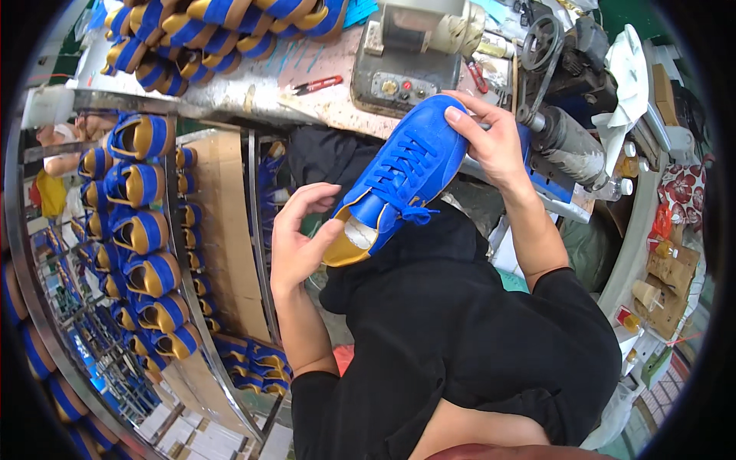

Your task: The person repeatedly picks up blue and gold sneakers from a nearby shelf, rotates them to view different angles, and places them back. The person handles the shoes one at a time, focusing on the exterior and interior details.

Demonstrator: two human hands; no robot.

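A blue lace-up shoe (pixel 406 165) with a tan-yellow lining is held tilted in front of my chest, its toe pointing up and right. My right hand (pixel 494 142) grips the toe, thumb on top and fingers around the far edge. Beside the heel opening is my left hand (pixel 299 238), its fingers apart and its thumb at the collar's edge. Something whitish lies inside the shoe. The blue laces are threaded, with a bow at the side near the collar.
A metal rack (pixel 176 230) on the left holds many blue and tan shoe parts. More are piled on the workbench (pixel 253 84) ahead, near red-handled snips (pixel 318 84) and a grey machine (pixel 406 77). At right stand a belt-driven machine (pixel 567 146) and bottles (pixel 613 188).
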